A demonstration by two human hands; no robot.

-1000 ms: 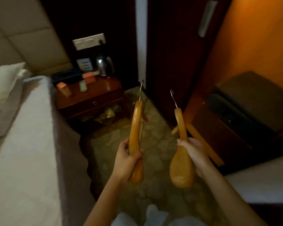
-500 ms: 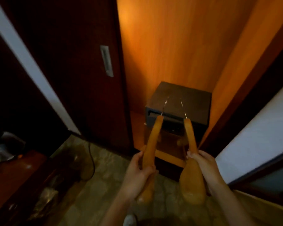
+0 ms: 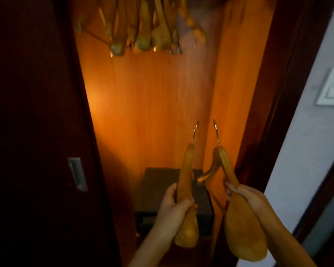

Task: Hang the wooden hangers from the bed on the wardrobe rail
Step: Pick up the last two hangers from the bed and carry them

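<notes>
My left hand (image 3: 172, 209) grips one wooden hanger (image 3: 186, 178) by its arm, metal hook pointing up. My right hand (image 3: 245, 197) grips a second wooden hanger (image 3: 239, 232) the same way, its hook close beside the first. Both hangers are held low in front of the open wardrobe. Several wooden hangers (image 3: 143, 29) hang at the top of the wardrobe, well above my hands. The rail itself is out of frame.
A dark box (image 3: 158, 189) sits on the wardrobe floor behind the hangers. A dark sliding door with a metal recessed handle (image 3: 77, 173) stands to the left. To the right are the dark door frame (image 3: 258, 132) and a pale wall with a framed notice (image 3: 332, 87).
My view has swung from the bed and nightstand to the wardrobe and tilted up, bringing the hung hangers into sight. Both hands keep their grip on the hangers.
</notes>
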